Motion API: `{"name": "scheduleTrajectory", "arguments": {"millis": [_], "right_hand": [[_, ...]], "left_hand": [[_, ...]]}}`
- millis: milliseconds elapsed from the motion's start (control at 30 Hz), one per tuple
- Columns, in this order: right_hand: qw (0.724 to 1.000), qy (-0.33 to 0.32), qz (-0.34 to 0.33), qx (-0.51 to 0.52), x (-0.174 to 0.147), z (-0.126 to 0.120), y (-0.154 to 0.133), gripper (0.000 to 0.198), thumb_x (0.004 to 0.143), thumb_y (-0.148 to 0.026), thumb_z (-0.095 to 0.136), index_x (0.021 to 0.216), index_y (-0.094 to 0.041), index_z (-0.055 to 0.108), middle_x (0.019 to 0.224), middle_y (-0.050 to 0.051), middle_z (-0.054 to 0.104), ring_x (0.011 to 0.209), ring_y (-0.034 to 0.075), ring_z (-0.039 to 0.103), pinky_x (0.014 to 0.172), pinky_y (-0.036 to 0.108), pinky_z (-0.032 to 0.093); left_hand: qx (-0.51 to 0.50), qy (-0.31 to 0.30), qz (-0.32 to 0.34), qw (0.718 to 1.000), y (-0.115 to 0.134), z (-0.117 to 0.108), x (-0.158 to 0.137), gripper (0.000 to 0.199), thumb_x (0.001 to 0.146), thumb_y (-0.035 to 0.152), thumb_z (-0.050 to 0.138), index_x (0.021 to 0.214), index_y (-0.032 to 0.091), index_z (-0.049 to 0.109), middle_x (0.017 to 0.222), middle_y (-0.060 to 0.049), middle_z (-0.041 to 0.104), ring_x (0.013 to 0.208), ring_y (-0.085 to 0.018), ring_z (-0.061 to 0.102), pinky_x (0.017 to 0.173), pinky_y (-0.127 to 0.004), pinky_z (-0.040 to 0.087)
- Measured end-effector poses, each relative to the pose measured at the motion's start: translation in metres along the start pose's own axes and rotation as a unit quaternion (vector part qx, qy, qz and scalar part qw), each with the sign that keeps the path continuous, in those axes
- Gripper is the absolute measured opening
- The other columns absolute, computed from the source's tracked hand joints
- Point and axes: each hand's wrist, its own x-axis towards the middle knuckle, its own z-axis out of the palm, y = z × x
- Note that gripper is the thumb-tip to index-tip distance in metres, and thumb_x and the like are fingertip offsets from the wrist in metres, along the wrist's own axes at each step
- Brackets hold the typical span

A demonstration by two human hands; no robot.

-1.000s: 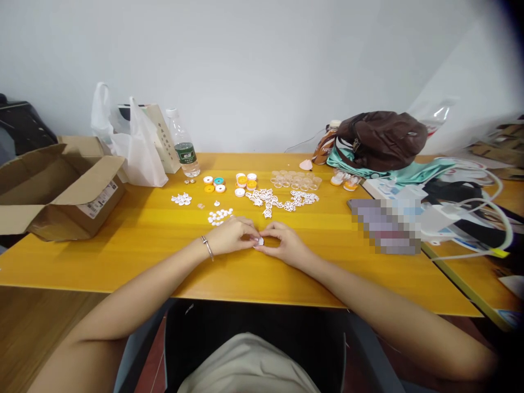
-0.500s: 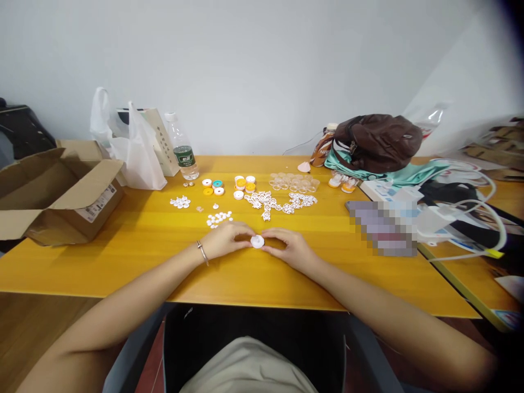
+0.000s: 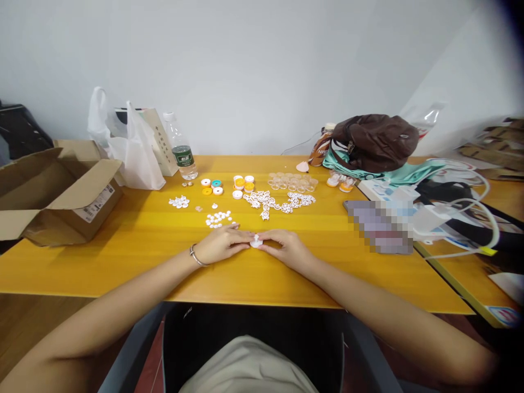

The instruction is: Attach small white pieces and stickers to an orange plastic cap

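Note:
Between my two hands, just above the wooden table [image 3: 229, 278], is a small round white plastic part [image 3: 256, 242] with a raised piece on top. My left hand [image 3: 224, 242] pinches it from the left, and my right hand [image 3: 289, 249] pinches it from the right. Fingertips hide its sides. Beyond my left hand lie several small white plastic pieces [image 3: 219, 219]. White openwork gear-like parts [image 3: 266, 205] are spread past the held part, with clear plastic cups [image 3: 292, 182] behind them.
White, orange and teal round caps [image 3: 216, 184] sit mid-table. On the left stand a cardboard box [image 3: 88, 204], a white plastic bag [image 3: 137, 158] and a water bottle [image 3: 184, 155]. A brown bag [image 3: 376, 142], a blurred-out phone [image 3: 379, 226] and a white cable [image 3: 497, 224] occupy the right.
The white part has tilted, so a raised piece now shows on its top. My left fingers have shifted over its edge, while both hands stay in nearly the same place.

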Motion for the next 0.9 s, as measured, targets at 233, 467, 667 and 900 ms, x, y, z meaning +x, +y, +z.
{"name": "scheduleTrajectory", "arguments": {"millis": [233,467,667,900], "right_hand": [[1.000,0.003,-0.027,-0.012,0.000,0.001,0.000,0.016,0.076,-0.024,0.059,0.091,-0.021,0.065,0.093,0.003,0.069,0.087,0.016,0.064,0.080,0.030,0.049],[0.998,0.008,-0.051,-0.032,0.000,0.002,0.002,0.015,0.078,-0.025,0.057,0.089,-0.023,0.066,0.091,0.003,0.070,0.087,0.017,0.064,0.079,0.030,0.049],[0.995,0.004,-0.068,-0.069,-0.001,0.003,0.003,0.014,0.079,-0.024,0.055,0.083,-0.021,0.068,0.094,0.006,0.068,0.086,0.017,0.063,0.077,0.030,0.050],[0.993,-0.020,-0.083,-0.078,0.000,0.000,-0.002,0.017,0.082,-0.025,0.051,0.088,-0.023,0.067,0.095,0.005,0.067,0.084,0.016,0.062,0.076,0.030,0.051]], "left_hand": [[0.036,0.011,0.027,0.999,0.002,0.001,-0.001,0.033,0.087,0.026,0.042,0.119,0.029,0.049,0.117,-0.001,0.057,0.109,-0.012,0.053,0.102,-0.037,0.032],[0.104,0.024,0.057,0.993,0.005,0.001,-0.002,0.031,0.088,0.025,0.039,0.118,0.027,0.049,0.118,-0.001,0.056,0.107,-0.011,0.054,0.102,-0.035,0.031],[0.175,0.025,0.090,0.980,0.009,0.003,-0.003,0.030,0.089,0.022,0.036,0.115,0.022,0.052,0.120,-0.004,0.055,0.107,-0.012,0.054,0.103,-0.037,0.029],[0.131,0.029,0.072,0.988,0.010,0.002,-0.002,0.028,0.088,0.022,0.038,0.114,0.023,0.050,0.118,-0.002,0.057,0.102,-0.011,0.057,0.105,-0.037,0.029]]}}
